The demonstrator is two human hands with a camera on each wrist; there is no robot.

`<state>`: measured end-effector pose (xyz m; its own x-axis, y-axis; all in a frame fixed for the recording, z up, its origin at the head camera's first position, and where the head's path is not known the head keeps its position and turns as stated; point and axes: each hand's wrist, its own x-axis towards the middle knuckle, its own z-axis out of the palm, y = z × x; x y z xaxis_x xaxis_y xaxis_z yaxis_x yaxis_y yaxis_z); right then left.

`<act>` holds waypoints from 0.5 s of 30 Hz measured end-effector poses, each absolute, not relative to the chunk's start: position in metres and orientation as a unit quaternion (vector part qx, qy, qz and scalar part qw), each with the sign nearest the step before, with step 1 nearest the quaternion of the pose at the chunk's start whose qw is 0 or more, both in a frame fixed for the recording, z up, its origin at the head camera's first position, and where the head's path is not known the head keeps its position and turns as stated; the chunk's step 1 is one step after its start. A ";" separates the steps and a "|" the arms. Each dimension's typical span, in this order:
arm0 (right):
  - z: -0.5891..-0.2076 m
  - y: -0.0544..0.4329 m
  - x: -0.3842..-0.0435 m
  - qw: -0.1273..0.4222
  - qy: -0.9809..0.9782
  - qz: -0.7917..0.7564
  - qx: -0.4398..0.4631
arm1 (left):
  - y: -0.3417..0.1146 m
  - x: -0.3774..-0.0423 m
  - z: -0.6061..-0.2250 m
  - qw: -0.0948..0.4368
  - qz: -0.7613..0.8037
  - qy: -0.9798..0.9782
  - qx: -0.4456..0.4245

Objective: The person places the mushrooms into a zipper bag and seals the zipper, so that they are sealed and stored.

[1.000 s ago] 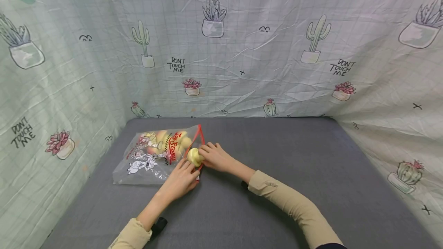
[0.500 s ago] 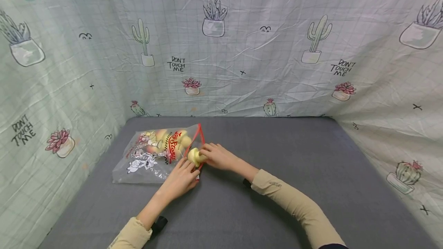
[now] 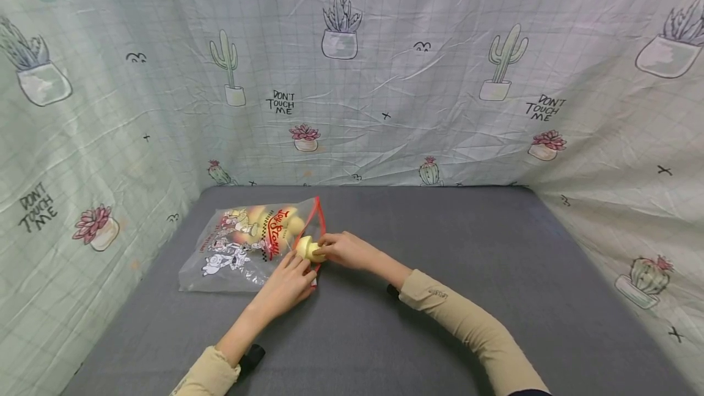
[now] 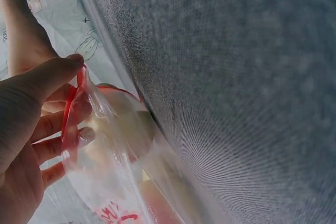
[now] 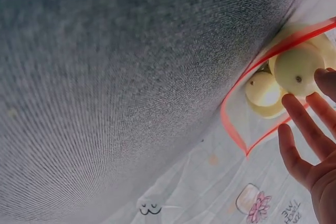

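A clear zip bag (image 3: 211,274) with a red zip edge and cartoon print lies on the left of the table, several yellow and reddish fruits inside. My left hand (image 3: 286,286) pinches the near part of the bag's mouth between thumb and fingers; in the left wrist view the thumb (image 4: 58,74) lies over the red edge. At the parted mouth, my right hand (image 3: 349,251) holds a pale yellow pear-shaped fruit (image 3: 304,247) by its narrow end. The right wrist view shows a round greenish-yellow fruit (image 5: 296,66) touching my fingertips, partly hidden by them.
The grey table (image 3: 440,249) extends to the right of the bag. A hanging cloth (image 3: 385,78) printed with cacti encloses its back and sides.
The fruit at the mouth has turned slightly, its narrow end now pointing more to the right. My right hand's fingers have shifted on it. The left hand and bag stay nearly still.
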<state>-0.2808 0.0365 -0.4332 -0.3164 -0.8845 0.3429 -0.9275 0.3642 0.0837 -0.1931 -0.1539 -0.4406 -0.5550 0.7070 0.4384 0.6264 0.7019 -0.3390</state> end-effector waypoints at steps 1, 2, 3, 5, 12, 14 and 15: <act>-0.433 0.036 -0.281 0.170 -0.810 0.050 0.558 | -0.154 -0.193 -0.441 0.281 0.072 -0.879 -0.379; -0.433 0.035 -0.280 0.172 -0.812 0.035 0.556 | -0.154 -0.193 -0.440 0.281 0.071 -0.879 -0.379; -0.433 0.035 -0.280 0.172 -0.813 0.023 0.556 | -0.154 -0.193 -0.440 0.281 0.071 -0.879 -0.379; -0.433 0.033 -0.280 0.172 -0.814 0.006 0.555 | -0.154 -0.193 -0.440 0.281 0.070 -0.879 -0.378; -0.435 0.030 -0.281 0.162 -0.820 -0.030 0.548 | -0.153 -0.193 -0.440 0.285 0.065 -0.875 -0.385; -0.435 0.029 -0.282 0.153 -0.823 -0.033 0.546 | -0.153 -0.193 -0.439 0.286 0.063 -0.874 -0.387; -0.435 0.029 -0.283 0.148 -0.824 -0.033 0.546 | -0.153 -0.193 -0.439 0.286 0.061 -0.874 -0.388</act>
<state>-0.2828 0.0285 -0.4350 -0.3602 -0.9095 0.2077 -0.8898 0.4018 0.2164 -0.1933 -0.1531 -0.4393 -0.5363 0.7125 0.4524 0.6432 0.6921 -0.3276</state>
